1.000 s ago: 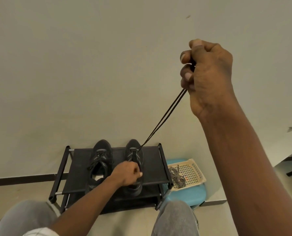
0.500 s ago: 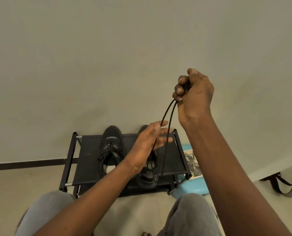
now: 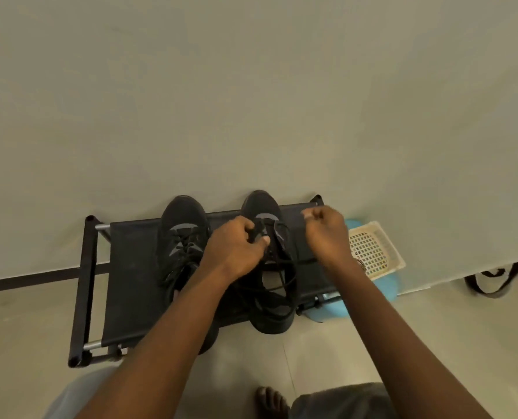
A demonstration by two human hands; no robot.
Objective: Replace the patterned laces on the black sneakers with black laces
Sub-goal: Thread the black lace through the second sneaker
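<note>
Head view: two black sneakers are set side by side on a black shoe rack (image 3: 130, 267) against the wall (image 3: 251, 101), toes far. The left sneaker (image 3: 182, 228) is seen laced in black. The right sneaker (image 3: 260, 204) is being handled. The left hand (image 3: 236, 246) is placed over its tongue, grip clamped on the black lace (image 3: 282, 285) between thumb and curled fingers. The right hand (image 3: 327, 234) is held just right of that shoe, grip curled into a fist, and a lace strand is seen running to its underside. Slack loops are draped over the shoe opening. A basket (image 3: 375, 243) is set on a blue stool (image 3: 386, 287) right of the rack. The patterned laces (image 3: 361, 264) in it are mostly hidden by the wrist. A bare foot (image 3: 270, 400) is seen near.
</note>
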